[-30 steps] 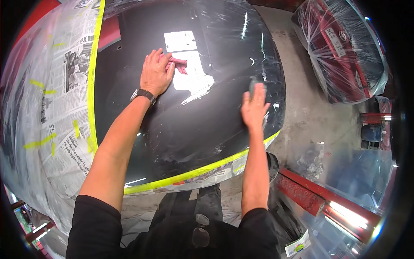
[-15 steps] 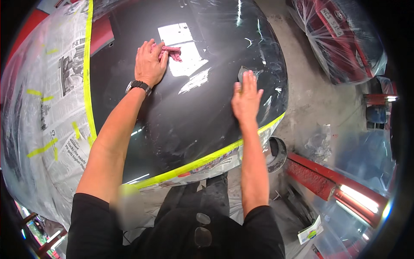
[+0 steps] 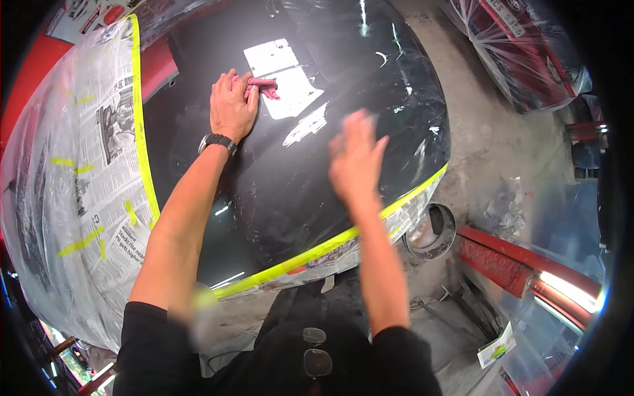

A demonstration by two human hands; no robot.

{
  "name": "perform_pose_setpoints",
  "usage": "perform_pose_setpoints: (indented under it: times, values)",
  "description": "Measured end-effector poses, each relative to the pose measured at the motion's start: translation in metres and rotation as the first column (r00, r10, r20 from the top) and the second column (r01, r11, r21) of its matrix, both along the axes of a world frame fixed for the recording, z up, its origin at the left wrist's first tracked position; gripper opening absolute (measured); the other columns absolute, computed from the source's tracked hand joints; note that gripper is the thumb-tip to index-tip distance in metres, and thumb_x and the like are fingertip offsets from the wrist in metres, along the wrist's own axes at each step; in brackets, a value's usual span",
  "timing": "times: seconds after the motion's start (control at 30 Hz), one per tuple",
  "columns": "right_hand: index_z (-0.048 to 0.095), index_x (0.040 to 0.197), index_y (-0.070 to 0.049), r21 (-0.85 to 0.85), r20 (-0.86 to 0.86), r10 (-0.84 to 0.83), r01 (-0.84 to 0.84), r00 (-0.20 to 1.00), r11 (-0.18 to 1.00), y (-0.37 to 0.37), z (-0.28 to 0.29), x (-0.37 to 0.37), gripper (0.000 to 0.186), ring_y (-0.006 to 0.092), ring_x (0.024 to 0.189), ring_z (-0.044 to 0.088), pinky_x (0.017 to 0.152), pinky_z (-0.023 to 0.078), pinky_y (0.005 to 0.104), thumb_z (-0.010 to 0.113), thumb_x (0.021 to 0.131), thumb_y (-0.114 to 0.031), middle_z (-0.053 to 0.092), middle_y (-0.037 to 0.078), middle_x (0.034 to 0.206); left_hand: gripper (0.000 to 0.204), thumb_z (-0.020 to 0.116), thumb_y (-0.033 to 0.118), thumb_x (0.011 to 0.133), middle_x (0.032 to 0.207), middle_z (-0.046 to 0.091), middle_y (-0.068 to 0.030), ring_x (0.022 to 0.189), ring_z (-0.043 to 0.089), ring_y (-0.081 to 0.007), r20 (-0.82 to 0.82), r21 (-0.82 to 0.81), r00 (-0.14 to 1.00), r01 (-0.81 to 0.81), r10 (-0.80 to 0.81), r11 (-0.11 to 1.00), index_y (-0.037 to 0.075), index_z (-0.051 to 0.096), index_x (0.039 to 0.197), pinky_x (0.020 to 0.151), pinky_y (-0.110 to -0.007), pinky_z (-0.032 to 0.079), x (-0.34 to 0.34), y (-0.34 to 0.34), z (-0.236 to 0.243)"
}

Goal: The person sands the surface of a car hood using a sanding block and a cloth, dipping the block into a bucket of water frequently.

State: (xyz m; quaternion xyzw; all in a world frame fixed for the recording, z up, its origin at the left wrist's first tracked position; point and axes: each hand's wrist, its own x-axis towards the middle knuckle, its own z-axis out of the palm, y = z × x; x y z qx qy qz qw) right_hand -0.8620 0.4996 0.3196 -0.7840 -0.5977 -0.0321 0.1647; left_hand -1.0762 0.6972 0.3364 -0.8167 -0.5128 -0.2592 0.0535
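Observation:
A glossy dark car panel [image 3: 277, 178], wet-looking with pale smears, spreads out in front of me. On its left part rests my left hand [image 3: 232, 109], closed on a crumpled pink cloth [image 3: 266, 86] that pokes out past the thumb and fingers. My right hand [image 3: 355, 155] is over the panel's middle right, palm down and smeared by motion. Its fingers are stretched out and the thumb stands apart. Whatever lies beneath that palm is hidden. Yellow masking tape [image 3: 310, 254] runs along the panel's near edge, with newspaper below it.
Newspaper [image 3: 112, 158] and clear plastic film [image 3: 39, 198] cover the left side. Below the right edge stands a round bucket [image 3: 432, 231] on the floor. A red metal beam [image 3: 495, 264] lies to its right. Farther back is a red car [image 3: 522, 53] under plastic.
My right hand has moved left across the panel. The grey sheet seen under its fingers before is out of sight. My left hand keeps its place on the cloth, and the view has shifted slightly.

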Motion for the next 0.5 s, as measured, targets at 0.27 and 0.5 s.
perform_pose_setpoints:
  times: [0.27,0.5]
  values:
    - [0.050,0.152,-0.009,0.071,-0.095,0.092,-0.085,0.991,0.994,0.003,0.012,0.034,0.055,0.0270,0.152,0.039,0.118,0.024,0.0728,0.051,0.105,-0.038,0.042,0.010,0.164,0.039,0.063,0.035,0.099,0.144,0.059,-0.0214,0.137,0.052,-0.0410,-0.024,-0.013,1.000,0.001,-0.001,1.000,0.014,0.070,0.132,0.116,-0.050,0.040,0.001,-0.001,0.007]
    - [0.041,0.158,-0.003,-0.012,-0.214,0.354,-0.365,0.910,0.931,-0.025,0.020,-0.102,0.065,0.0293,0.157,0.031,0.121,0.021,0.0707,0.052,0.102,-0.035,0.034,0.014,0.169,0.039,0.063,0.035,0.099,0.144,0.059,-0.0214,0.138,0.051,-0.0404,-0.056,-0.014,0.998,-0.025,0.025,1.000,0.014,0.070,0.132,0.117,-0.051,0.038,-0.007,-0.002,0.005]
